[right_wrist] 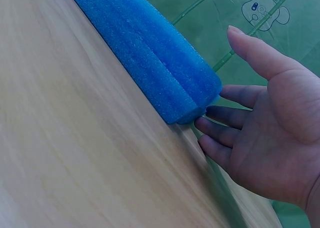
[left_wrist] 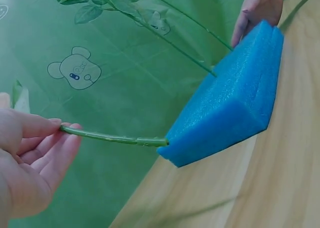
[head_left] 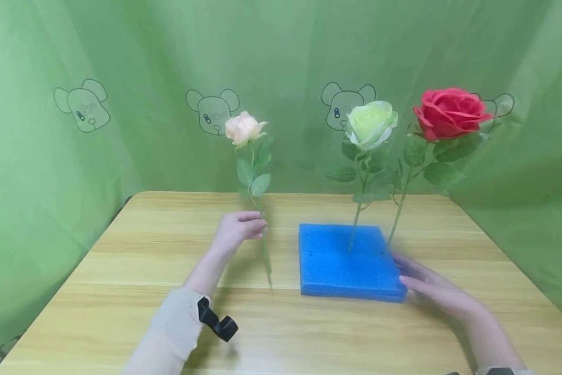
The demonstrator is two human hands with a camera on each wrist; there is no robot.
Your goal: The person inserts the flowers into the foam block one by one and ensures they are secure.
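My left hand pinches the green stem of a pale peach rose between thumb and fingers, bloom up and stem end hanging to the left of the blue foam block. In the left wrist view the cut end of the stem overlaps the block's near corner. A pale green rose and a red rose stand upright in the block. My right hand is at the block's right side, its fairly straight fingertips right against the edge and the thumb raised apart.
The block lies on a light wooden table. Behind and on both sides hangs a green curtain with printed bear heads. A black strap mount sits on my left sleeve. Small holes show in the block's top left part.
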